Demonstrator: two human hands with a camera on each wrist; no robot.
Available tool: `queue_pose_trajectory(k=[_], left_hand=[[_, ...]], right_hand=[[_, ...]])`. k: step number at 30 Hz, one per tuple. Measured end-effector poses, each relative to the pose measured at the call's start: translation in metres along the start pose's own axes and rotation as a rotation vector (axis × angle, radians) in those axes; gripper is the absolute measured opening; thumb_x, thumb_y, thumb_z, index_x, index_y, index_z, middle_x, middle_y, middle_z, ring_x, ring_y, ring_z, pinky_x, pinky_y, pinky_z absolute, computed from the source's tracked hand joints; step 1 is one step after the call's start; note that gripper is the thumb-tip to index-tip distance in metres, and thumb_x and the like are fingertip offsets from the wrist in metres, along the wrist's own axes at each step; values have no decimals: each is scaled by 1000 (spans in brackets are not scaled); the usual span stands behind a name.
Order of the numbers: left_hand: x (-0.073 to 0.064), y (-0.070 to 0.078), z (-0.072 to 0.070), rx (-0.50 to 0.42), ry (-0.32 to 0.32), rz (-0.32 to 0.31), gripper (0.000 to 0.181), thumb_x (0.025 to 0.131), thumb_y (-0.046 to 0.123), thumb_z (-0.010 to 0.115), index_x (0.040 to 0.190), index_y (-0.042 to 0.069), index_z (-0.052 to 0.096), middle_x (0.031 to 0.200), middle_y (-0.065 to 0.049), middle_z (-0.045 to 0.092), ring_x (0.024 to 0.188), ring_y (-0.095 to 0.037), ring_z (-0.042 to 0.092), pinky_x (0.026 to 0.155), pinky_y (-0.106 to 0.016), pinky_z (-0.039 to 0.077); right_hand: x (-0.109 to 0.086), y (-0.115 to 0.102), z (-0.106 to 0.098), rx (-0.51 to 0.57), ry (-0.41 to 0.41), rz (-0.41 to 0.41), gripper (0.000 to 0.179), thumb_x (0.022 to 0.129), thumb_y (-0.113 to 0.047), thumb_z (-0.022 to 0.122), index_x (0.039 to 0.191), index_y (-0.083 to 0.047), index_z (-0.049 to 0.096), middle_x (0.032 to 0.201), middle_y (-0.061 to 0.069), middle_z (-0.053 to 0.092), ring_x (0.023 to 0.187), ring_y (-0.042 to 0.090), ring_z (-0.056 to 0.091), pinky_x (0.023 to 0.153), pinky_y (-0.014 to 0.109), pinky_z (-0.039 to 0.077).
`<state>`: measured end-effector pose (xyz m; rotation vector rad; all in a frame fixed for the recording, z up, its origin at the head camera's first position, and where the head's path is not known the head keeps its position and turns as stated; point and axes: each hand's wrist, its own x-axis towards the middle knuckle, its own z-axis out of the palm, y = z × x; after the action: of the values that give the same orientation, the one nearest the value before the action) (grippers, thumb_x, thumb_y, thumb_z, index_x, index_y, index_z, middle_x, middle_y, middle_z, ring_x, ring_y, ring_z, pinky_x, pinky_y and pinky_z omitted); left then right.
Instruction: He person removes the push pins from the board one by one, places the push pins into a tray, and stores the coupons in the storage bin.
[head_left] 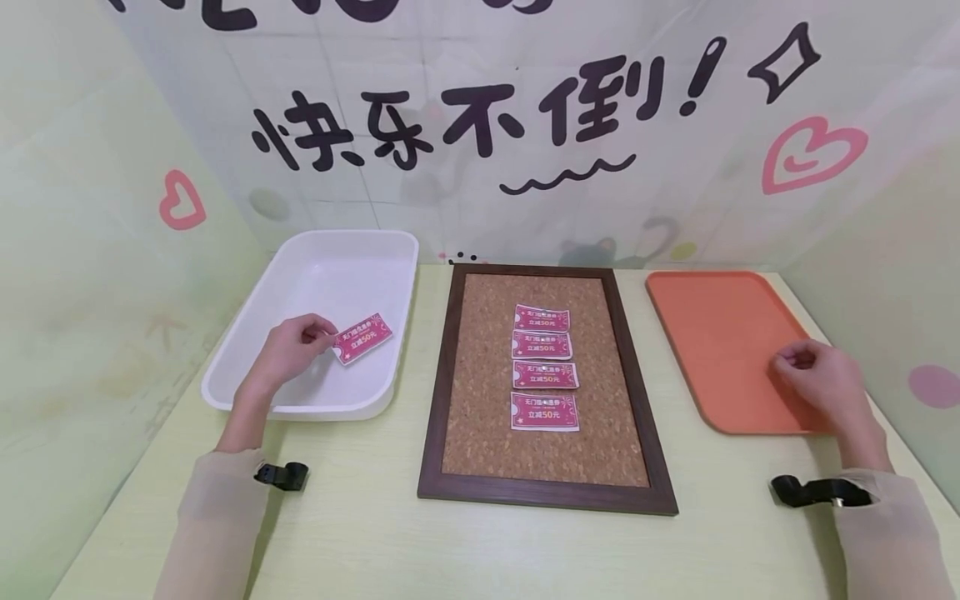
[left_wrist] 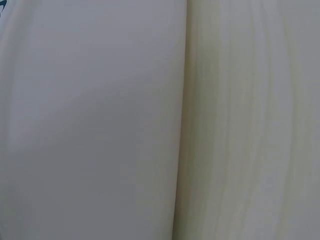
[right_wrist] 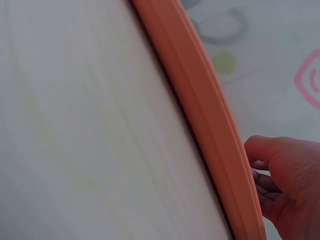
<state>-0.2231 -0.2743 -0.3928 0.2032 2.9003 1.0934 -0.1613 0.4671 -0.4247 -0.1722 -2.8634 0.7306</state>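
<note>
Between thumb and fingers, my left hand pinches a pink printed coupon by its left end, over the white plastic tub. A brown-framed corkboard lies in the middle, bearing several similar pink coupons in a column, each with a small pale spot near its centre. My right hand is over the right side of the orange tray, fingers curled toward the thumb. In the right wrist view that hand appears beyond the tray's rim; I cannot tell whether its fingertips hold anything.
The pale wood-grain table runs under everything. Behind it hangs a printed cloth backdrop with black lettering, and pale walls stand on both sides. Black wrist cameras sit on both sleeves. The left wrist view shows mostly the tub's side and tabletop.
</note>
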Motion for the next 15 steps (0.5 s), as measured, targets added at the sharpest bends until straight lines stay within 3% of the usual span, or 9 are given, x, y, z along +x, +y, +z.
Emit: queue_pose_trajectory(k=[6,15], left_hand=[[1,0,2,-2,-21,-14,18,99,7,60,112,-5,65,97,-18,64,87,-29,55,72,-33,47],[1,-2,5,15,-64,-22,16,97,6,62,109,-5,66,92,-16,64,84,-28,55,73,-35,45]], right_hand=[[0,2,-1,1,-8,-2,25,94,-16,67,101,8,65,91,20,66,71,6,48,61,19,39],[3,6,0,-15,18,-8,23,96,-15,67,98,8,64,90,25,66,69,-5,42,65,24,36]])
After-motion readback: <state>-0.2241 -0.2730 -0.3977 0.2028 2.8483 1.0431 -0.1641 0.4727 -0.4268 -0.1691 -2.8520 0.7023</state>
